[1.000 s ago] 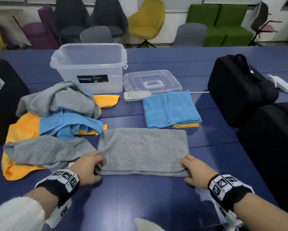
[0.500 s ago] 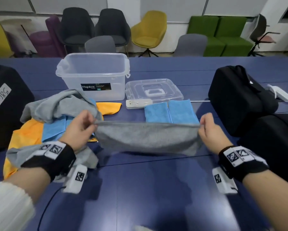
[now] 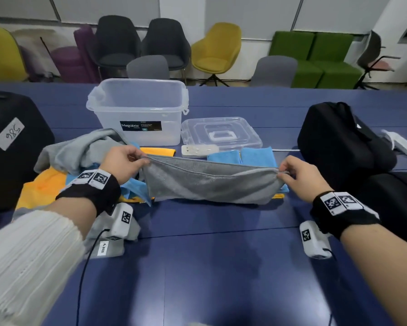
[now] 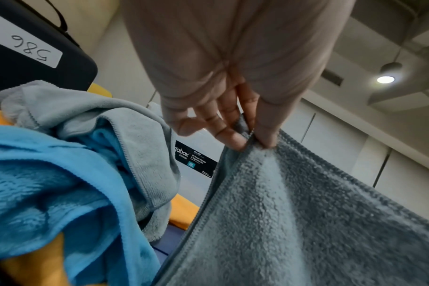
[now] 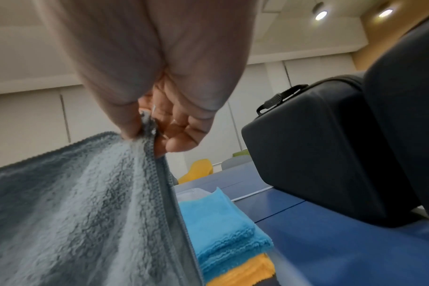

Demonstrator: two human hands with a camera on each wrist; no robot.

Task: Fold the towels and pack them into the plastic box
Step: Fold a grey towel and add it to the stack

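Left hand (image 3: pixel 121 164) pinches the near-left corner of the grey towel (image 3: pixel 212 184), thumb against fingertips (image 4: pixel 235 142), stitched hem caught between them; right hand (image 3: pixel 299 177) pinches the opposite corner the same way, thumb and fingers (image 5: pixel 181 143) closed on the doubled edge. Towel hangs between the two hands as a taut band above the blue table (image 3: pixel 221 267), its lower fold sagging toward the surface; whether it touches the table cannot be told. Judgement: the corner grips with the top edge stretched keep the layers aligned and flat, ready for the next fold or for laying down. It is already doubled, since two hems show at each pinch. Behind the towel sits a small stack of folded towels (image 3: pixel 256 156), blue on top with an orange one at the bottom in the right wrist view, staged near the box. To the left lies a loose pile of towels (image 3: pixel 80 156), grey, blue and orange, not yet folded. Plastic box (image 3: pixel 139 114) stands open farther back, walls clear, and it looks empty; no towel visible inside. Its lid (image 3: pixel 221 135) lies flat just to the right of it, with a white power strip (image 3: pixel 199 150) in front. Black cases flank both sides. Judgement: packing not started
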